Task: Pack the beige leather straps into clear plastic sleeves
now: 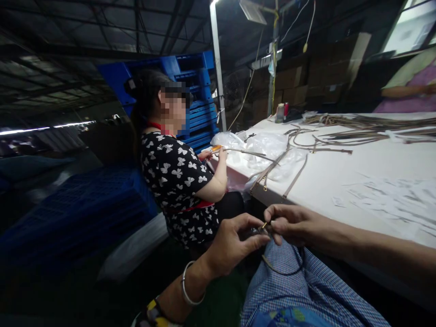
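Above my lap, my left hand [235, 243] and my right hand [294, 223] meet, both pinched closed around the end of a thin strap. A small gold-coloured metal piece, apparently a buckle [265, 225], shows between the fingertips. Below them the brown strap [281, 271] hangs in a loop over the blue checked cloth on my legs. My fingers cover most of the strap's end, so how the buckle sits on it cannot be made out.
On the white table [327, 181] lie brown straps [272, 164], a pile of straps [361, 121], clear plastic bags [265, 144] and small paper pieces [391, 197]. A seated co-worker [177, 168] on the left handles a strap. Blue pallets [200, 120] stand behind; another person [408, 86] is across the table.
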`<move>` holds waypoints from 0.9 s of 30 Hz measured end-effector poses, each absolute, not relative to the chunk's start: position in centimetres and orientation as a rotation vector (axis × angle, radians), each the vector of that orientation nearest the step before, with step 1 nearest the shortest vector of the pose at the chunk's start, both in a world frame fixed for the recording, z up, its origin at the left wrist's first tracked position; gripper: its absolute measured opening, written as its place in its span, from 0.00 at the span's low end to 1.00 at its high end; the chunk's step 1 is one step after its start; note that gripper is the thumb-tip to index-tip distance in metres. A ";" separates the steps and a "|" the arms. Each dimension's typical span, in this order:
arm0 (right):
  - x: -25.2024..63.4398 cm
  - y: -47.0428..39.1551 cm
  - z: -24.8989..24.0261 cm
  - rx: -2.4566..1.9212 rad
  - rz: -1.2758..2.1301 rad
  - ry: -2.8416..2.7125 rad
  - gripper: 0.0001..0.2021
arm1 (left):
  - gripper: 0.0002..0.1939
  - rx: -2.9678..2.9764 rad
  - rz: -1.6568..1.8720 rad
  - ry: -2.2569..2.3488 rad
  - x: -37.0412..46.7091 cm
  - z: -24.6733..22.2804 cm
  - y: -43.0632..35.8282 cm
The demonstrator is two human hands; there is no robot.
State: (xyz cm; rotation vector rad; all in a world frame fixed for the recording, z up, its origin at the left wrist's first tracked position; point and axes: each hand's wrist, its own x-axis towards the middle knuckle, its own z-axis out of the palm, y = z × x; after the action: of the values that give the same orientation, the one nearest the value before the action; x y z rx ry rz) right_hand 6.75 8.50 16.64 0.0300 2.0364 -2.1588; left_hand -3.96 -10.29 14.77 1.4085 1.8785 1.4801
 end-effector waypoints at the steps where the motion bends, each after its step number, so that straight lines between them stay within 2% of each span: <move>1: 6.3 8.3 16.3 0.078 -2.183 1.978 0.20 | 0.12 1.475 1.490 1.941 -4.2 14.4 -10.5; 4: 4.8 8.0 15.5 0.139 -2.064 2.014 0.22 | 0.08 1.646 1.493 2.140 -5.2 13.0 -11.0; 6: 4.0 7.8 15.2 0.084 -1.893 2.201 0.23 | 0.09 1.545 1.523 2.164 -5.9 12.2 -11.2; 9: 3.2 7.6 15.2 -0.099 -1.555 2.655 0.16 | 0.18 1.205 1.597 2.068 -6.8 11.6 -11.1; 12: 2.5 7.8 15.2 -0.221 -1.322 2.933 0.12 | 0.16 1.013 1.615 1.985 -7.5 11.5 -10.8; 19: 0.8 10.3 14.8 -0.247 -1.533 2.635 0.16 | 0.13 0.898 1.631 1.962 -8.9 12.8 -10.6; 25: 0.1 11.5 16.8 -0.601 -1.162 2.783 0.17 | 0.14 0.890 1.456 1.833 -8.5 13.6 -9.1; 27: 0.2 11.9 17.1 -0.640 -1.173 2.759 0.17 | 0.15 0.892 1.443 1.778 -8.0 13.5 -8.2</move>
State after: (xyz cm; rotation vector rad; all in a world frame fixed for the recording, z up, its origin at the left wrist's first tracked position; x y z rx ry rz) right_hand 0.20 11.88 17.12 -0.6401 2.7591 -1.1732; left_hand -8.05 -8.16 13.45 0.8915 1.7780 1.4432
